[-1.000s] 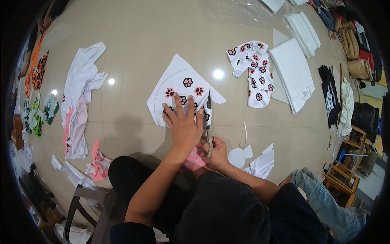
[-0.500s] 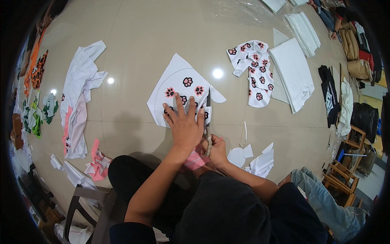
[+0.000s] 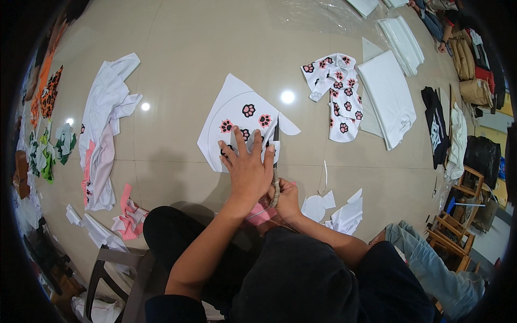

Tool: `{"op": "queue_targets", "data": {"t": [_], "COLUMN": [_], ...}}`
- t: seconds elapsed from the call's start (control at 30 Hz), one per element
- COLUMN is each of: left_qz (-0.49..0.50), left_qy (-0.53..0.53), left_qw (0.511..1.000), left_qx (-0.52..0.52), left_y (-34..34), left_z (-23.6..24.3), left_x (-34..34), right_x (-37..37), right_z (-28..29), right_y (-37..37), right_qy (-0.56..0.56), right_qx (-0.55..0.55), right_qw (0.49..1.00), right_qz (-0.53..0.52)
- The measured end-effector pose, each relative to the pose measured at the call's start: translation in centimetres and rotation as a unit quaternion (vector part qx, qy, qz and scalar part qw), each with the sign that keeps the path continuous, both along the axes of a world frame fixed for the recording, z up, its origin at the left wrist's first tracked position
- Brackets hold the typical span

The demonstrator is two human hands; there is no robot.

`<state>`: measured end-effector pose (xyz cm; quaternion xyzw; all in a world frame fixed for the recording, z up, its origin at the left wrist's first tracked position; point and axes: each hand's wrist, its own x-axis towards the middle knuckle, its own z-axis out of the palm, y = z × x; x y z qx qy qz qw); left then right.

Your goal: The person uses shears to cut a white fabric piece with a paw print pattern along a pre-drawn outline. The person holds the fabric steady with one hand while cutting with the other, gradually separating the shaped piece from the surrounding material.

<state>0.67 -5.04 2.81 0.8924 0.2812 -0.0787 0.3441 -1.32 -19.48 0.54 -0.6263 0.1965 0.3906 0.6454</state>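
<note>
A white cloth piece with pink-and-black paw prints (image 3: 225, 107) lies on the tiled floor in front of me, a curved line drawn along its upper left part. My left hand (image 3: 249, 171) rests on the lower part of it, fingers spread and pressing flat. Long-bladed scissors (image 3: 276, 185) with wrapped handles are gripped in my right hand (image 3: 285, 200). Their blades reach into the cloth's right side, where a cut strip bends outward. Part of the blades is hidden by the cloth. Some pink cloth (image 3: 260, 213) shows below my wrists.
Folded paw-print cloth (image 3: 343, 99) and a stack of white cloth (image 3: 385, 99) lie to the right. White and pink cloth (image 3: 102, 134) stretches along the left. White scraps (image 3: 344, 214) sit right of my right hand, pink scraps (image 3: 131, 212) left of my knee. A chair (image 3: 116, 269) stands lower left.
The cloth has shifted slightly right and downward under my left hand, which moved a little with it. The scissors stay in nearly the same place along the cut.
</note>
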Motion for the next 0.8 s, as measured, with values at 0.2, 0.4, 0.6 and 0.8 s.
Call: {"op": "queue_targets", "data": {"t": [0.2, 0.4, 0.6, 0.8], "left_qz": [-0.001, 0.000, 0.002, 0.003], "left_qy": [0.007, 0.016, 0.023, 0.028], "left_qw": [1.000, 1.000, 1.000, 0.999], "left_qx": [-0.017, -0.027, -0.015, -0.023], "left_y": [0.1, 0.0, 0.0, -0.1], "left_z": [0.4, 0.5, 0.4, 0.6], "left_x": [0.0, 0.0, -0.1, -0.1], "right_x": [-0.2, -0.1, 0.3, -0.1], "right_z": [-0.1, -0.4, 0.7, -0.1], "right_y": [0.2, 0.6, 1.6, 1.5], "right_qy": [-0.003, 0.000, 0.029, 0.020], "right_qx": [-0.007, 0.009, 0.044, 0.066], "right_qw": [1.000, 0.999, 0.997, 0.995], "right_qz": [-0.010, -0.031, -0.060, -0.069]}}
